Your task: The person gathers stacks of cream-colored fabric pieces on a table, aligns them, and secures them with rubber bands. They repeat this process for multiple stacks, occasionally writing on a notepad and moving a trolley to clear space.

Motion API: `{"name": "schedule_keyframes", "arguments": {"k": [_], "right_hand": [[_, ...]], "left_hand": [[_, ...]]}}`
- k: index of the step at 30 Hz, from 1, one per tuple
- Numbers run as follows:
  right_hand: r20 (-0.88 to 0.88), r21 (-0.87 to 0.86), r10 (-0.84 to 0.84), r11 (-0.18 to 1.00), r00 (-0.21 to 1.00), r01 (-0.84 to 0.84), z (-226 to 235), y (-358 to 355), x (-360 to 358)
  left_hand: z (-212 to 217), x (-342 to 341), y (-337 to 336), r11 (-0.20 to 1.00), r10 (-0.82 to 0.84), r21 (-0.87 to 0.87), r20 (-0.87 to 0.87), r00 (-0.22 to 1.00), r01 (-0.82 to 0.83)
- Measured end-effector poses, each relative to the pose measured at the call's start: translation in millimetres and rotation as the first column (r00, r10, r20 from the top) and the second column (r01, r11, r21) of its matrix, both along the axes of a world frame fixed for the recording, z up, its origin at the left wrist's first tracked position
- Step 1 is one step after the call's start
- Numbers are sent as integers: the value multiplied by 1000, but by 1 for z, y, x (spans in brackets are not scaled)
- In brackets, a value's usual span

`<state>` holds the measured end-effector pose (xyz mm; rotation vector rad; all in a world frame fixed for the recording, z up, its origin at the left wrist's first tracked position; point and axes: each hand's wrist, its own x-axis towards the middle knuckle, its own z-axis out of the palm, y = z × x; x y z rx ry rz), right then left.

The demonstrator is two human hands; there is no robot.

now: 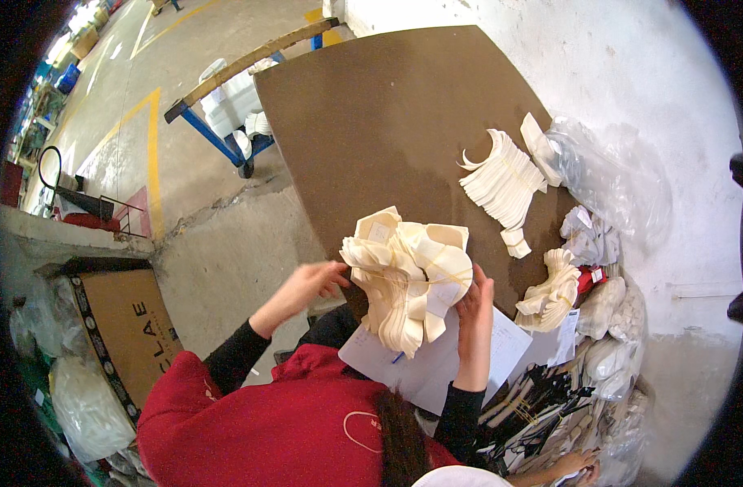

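Above the near edge of the brown table (388, 114) is a thick bundle of cream, curved cut pieces (396, 304), with thin yellowish bands across it. My right hand (475, 312) grips the bundle's right side, its thumb along the edge and its other fingers partly hidden. At the left edge my left hand (306, 286) has its fingers curled in, slightly blurred. Whatever they pinch there, bundle edge or band, is not clear. Beneath the bundle lie white paper sheets (493, 345) with a blue pen (398, 357).
Further bundles of cream pieces (501, 180) (550, 292) lie on the table's right side. Clear plastic bags (611, 178) lean by the white wall. Packed goods (542, 406) are heaped at lower right, near another person's hand (578, 464). A cardboard box (132, 325) stands at left; a blue-framed cart (209, 134) behind.
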<state>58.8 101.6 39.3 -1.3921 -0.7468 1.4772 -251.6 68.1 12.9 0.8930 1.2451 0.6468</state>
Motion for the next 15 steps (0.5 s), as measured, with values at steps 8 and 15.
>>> {"name": "schedule_keyframes", "arguments": {"k": [8,15], "right_hand": [[20,201,130,971,991,-131,40,-3,-57],[518,512,276,659,810,-552,77,0,-71]], "left_hand": [[-30,44,-11,988,154,-66,510,846,-140],[-23,25,5,944,262,-115,833,488,-311]]}}
